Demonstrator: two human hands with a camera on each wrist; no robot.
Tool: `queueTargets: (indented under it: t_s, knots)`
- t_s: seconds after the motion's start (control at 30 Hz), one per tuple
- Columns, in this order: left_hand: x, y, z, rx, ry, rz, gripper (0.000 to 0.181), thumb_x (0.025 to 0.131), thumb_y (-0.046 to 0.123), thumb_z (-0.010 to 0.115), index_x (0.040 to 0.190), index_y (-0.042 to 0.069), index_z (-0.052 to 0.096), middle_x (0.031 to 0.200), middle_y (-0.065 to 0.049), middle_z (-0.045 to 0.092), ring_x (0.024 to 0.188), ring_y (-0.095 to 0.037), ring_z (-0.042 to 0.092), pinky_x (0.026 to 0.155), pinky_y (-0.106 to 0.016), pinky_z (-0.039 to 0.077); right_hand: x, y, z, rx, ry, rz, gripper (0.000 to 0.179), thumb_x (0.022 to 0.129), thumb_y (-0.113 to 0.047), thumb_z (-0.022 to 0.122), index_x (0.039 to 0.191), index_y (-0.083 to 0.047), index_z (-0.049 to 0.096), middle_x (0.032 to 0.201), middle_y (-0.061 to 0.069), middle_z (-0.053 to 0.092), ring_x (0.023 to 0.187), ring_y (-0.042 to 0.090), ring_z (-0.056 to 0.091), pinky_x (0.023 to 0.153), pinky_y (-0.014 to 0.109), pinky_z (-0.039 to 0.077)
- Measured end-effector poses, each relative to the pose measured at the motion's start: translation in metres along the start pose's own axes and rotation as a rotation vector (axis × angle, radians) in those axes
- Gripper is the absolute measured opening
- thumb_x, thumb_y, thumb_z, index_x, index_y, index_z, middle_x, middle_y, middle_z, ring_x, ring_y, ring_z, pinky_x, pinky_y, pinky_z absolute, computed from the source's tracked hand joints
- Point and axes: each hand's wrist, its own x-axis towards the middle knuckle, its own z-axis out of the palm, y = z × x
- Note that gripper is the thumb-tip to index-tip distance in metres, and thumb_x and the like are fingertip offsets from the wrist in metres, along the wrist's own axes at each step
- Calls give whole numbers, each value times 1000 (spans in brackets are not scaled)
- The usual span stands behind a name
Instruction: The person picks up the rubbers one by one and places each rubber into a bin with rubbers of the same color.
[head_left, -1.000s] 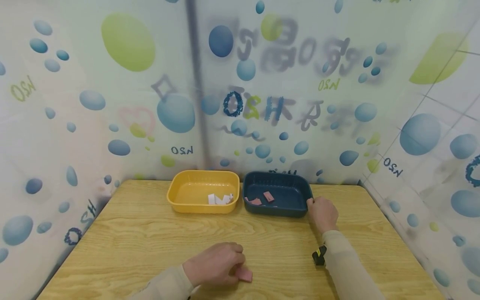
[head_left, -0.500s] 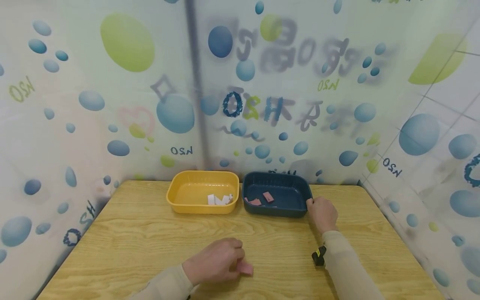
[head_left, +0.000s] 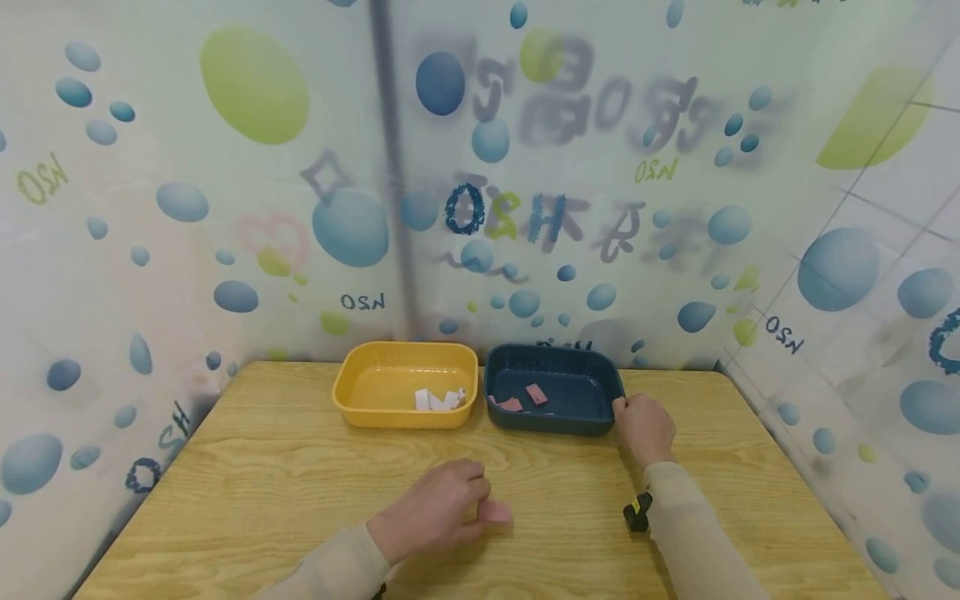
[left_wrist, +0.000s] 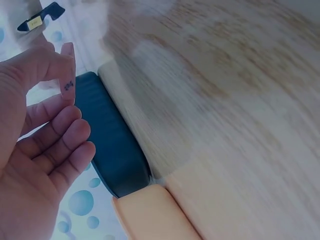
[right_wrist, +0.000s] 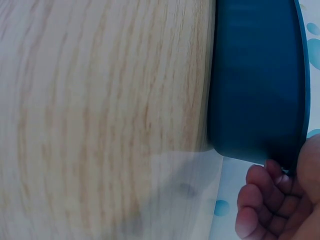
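My left hand [head_left: 435,510] pinches a small flat pink rectangular piece [head_left: 495,511] between thumb and index finger, above the table in front of the two bins. In the left wrist view a small dark mark shows on the pink piece [left_wrist: 68,86], and the other fingers of my left hand [left_wrist: 45,135] curl loosely below. With its thumb and index finger, my right hand [head_left: 647,427] grips the rim of the dark blue bin [head_left: 558,423] at the right end. The right wrist view shows the right hand's fingers [right_wrist: 251,196] at the bin's corner.
Inside the blue bin lie a pink piece [head_left: 536,394] and more pink pieces [head_left: 511,404] near its left wall. The yellow bin [head_left: 375,415] stands close beside it on the left, with several white pieces [head_left: 438,400]. A patterned wall curtain [head_left: 300,250] rises behind the wooden table [head_left: 300,467].
My left hand has lifted and moved forward, toward the bins, carrying the pink piece off its earlier spot. My right hand and both bins stay in place.
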Motion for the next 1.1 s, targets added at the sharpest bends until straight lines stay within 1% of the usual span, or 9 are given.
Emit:
queueTargets:
  t_s: [0.17, 0.3, 0.43, 0.53, 0.73, 0.87, 1.1]
  knots:
    - [3, 0, 0, -5, 31, -12, 21, 86, 27, 84, 80, 18, 66, 81, 10, 49, 72, -4, 43, 65, -17, 40, -1, 0, 0, -1, 8, -8, 49, 100, -16, 44, 52, -16, 33, 53, -4, 24, 51, 14, 21, 48, 28, 19]
    - [6, 0, 1, -16, 51, -20, 20, 88, 26, 82, 81, 19, 65, 81, 9, 52, 71, -4, 43, 65, -17, 40, -1, 1, 0, 2, 11, -10, 48, 99, -15, 44, 52, -16, 33, 53, -4, 23, 51, 14, 21, 48, 28, 19]
    - [9, 0, 0, -22, 49, -33, 17, 86, 21, 82, 83, 18, 66, 81, 9, 51, 72, -4, 44, 65, -16, 41, 0, 1, 0, 2, 8, -4, 48, 99, -16, 44, 52, -16, 34, 53, -4, 24, 52, 14, 22, 48, 28, 19]
    - [12, 0, 0, -19, 52, -45, 16, 86, 21, 82, 85, 18, 67, 83, 9, 52, 73, -4, 44, 67, -16, 43, 0, 0, 0, 8, 6, -1, 47, 99, -17, 44, 52, -17, 33, 54, -4, 24, 52, 14, 22, 48, 28, 19]
    - [16, 0, -2, 4, 100, -48, 16, 85, 22, 83, 87, 17, 68, 85, 7, 55, 75, -6, 47, 70, -17, 46, 1, 1, 1, 12, 7, -4, 47, 99, -17, 44, 53, -17, 33, 54, -4, 24, 52, 14, 21, 48, 28, 19]
    - [19, -1, -2, 2, 116, -56, 15, 86, 23, 83, 88, 17, 69, 86, 6, 57, 76, -5, 47, 71, -17, 46, 1, 2, 1, 11, 5, -3, 47, 98, -17, 44, 52, -17, 34, 54, -4, 24, 51, 14, 22, 48, 28, 20]
    - [25, 0, -4, 41, 182, -36, 13, 87, 23, 81, 88, 17, 69, 86, 6, 56, 75, -6, 47, 66, -15, 44, 0, 0, 0, 8, 5, 5, 46, 98, -17, 45, 53, -16, 33, 55, -3, 24, 51, 15, 23, 48, 28, 20]
